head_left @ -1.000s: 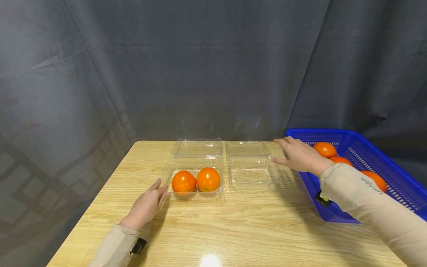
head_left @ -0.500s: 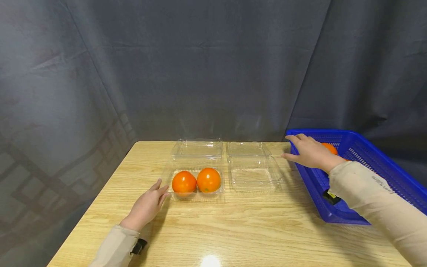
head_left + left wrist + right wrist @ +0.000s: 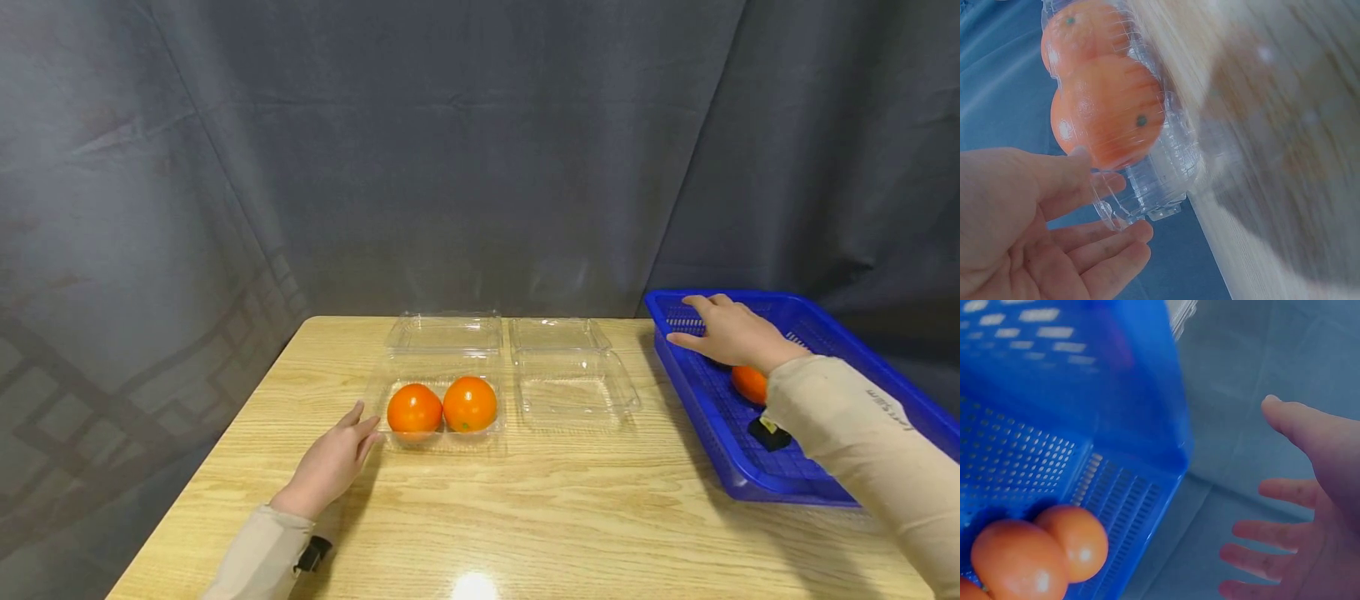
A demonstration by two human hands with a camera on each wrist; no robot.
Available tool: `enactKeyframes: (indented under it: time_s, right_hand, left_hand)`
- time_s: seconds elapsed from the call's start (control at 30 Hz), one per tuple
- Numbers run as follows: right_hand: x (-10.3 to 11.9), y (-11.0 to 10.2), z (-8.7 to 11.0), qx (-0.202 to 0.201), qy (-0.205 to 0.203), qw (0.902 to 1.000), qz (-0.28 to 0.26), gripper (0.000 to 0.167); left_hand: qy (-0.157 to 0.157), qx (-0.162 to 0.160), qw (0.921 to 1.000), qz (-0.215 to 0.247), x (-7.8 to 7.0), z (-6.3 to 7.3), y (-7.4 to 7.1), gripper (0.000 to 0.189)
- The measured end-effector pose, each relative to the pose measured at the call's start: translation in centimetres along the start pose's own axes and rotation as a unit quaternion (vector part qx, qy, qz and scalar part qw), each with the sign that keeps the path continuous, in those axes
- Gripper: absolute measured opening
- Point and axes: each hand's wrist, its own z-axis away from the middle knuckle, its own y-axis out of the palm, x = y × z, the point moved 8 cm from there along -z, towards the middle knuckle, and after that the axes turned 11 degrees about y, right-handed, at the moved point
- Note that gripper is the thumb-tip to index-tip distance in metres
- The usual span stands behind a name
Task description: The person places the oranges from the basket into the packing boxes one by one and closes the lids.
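The right hand [image 3: 731, 333] had just passed from the empty tray [image 3: 570, 396] to over the basket [image 3: 701, 417], its grip spread wide, holding nothing; that brought it near the basket oranges [image 3: 1019, 562], none yet picked. Well left of the basket, two oranges [image 3: 470, 404] sat in the loaded tray [image 3: 465, 442], the left hand [image 3: 327, 461] touching it, grip unclenched.

Blue basket [image 3: 862, 354] cropped at head view's right edge, orange fruit [image 3: 747, 385] partly behind right sleeve [image 3: 847, 429]

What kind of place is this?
Maybe a little fruit-packing spot. There's a wooden table with clear plastic boxes, a blue basket holding round orange fruit, and a grey curtain behind.
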Motion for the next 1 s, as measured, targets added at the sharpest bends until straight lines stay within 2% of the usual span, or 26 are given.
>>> enactKeyframes:
  time_s: [0.3,0.53,0.8,1.0]
  right_hand:
    - [-2.9,0.4,-0.5,0.025,0.029,0.9992,-0.013,0.102]
    - [-4.6,0.7,-0.8,0.034,0.044,0.9982,-0.021,0.097]
    - [-6.4,1.3,-1.0,0.051,0.058,0.9967,-0.025,0.102]
    - [-7.2,1.7,-1.1,0.055,0.061,0.9962,-0.029,0.091]
  left_hand:
    - [0.001,0.0,1.0,0.001,0.0,0.0,0.0,0.03]
    - [0.002,0.0,1.0,-0.002,-0.1,0.0,0.0,0.03]
    - [0.003,-0.001,1.0,-0.005,-0.1,0.0,0.0,0.03]
    - [0.002,-0.001,1.0,-0.007,-0.1,-0.1,0.0,0.03]
